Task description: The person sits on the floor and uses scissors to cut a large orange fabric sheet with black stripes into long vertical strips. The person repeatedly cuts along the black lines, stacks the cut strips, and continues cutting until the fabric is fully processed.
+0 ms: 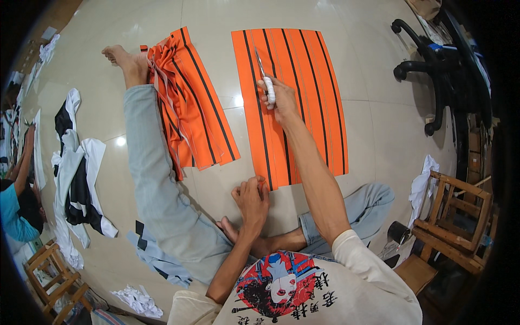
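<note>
Orange fabric with black stripes (316, 108) lies flat on the tiled floor in front of me. My right hand (284, 100) is closed round the white-wrapped handles of a pair of scissors (269, 89), held over the left half of this fabric. The blades point away from me and look nearly closed. At the fabric's near left corner, my left hand (252, 203) has its fingers curled in, pinching the edge. To the left, a gathered heap of the same orange striped fabric (197, 103), with thin loose strips on it, lies alongside my outstretched leg.
Black and white cloth pieces (81, 179) lie on the floor at left, beyond which another person (21, 200) is at work. Light blue scraps (157, 257) and a white scrap (138, 300) sit nearer me. At right are a black chair base (441, 67) and a wooden stool (455, 216).
</note>
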### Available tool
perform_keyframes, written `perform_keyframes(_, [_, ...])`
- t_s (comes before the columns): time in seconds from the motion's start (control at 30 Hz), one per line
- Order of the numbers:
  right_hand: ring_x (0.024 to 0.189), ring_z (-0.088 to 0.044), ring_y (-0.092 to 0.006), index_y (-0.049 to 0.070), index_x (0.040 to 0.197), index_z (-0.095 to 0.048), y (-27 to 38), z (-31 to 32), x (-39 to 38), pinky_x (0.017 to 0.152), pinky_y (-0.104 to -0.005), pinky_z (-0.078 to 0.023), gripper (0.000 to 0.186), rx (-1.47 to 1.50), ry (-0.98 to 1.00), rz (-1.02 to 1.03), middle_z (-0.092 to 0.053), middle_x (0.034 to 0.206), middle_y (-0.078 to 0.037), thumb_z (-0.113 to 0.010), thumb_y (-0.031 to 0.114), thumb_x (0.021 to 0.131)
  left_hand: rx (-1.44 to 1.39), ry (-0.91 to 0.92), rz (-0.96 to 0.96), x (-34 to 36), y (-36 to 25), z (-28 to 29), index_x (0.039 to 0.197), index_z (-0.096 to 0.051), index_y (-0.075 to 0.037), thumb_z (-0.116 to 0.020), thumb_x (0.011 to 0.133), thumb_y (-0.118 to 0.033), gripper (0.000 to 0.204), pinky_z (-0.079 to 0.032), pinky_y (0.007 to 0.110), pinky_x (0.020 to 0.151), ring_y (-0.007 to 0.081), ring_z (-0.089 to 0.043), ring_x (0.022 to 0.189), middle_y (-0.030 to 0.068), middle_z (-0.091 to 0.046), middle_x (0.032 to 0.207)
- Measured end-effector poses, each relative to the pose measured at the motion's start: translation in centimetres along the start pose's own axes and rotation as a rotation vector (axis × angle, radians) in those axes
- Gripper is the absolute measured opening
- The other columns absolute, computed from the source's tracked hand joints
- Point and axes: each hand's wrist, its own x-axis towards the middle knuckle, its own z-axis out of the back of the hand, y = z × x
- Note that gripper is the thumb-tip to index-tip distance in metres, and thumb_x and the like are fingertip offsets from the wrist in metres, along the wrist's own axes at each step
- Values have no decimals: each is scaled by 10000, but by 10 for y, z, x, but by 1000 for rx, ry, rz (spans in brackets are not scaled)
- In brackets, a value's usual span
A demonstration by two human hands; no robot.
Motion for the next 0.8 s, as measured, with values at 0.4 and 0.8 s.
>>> perform_keyframes(0.4, [503, -551, -76, -35, 1293, -661, 18, -13, 25, 407, -217, -374, 487, 58, -65, -4, -658, 743, -20, -800, 124, 854, 23, 12, 4, 1, -2, 1, 1122, -635, -92, -701, 929, -123, 206, -341, 410, 961, 215, -596, 892, 39, -632, 894])
perform_keyframes(0.8, [527, -562, -53, -26, 1268, -675, 18, -9, 31, 421, -194, -381, 454, -3, 1, 3, -656, 740, 0, -801, 184, 887, 13, 36, 37, 2, -4, 4, 1086, -630, -89, -693, 925, -104, 174, -345, 431, 950, 229, -594, 912, 39, -664, 949])
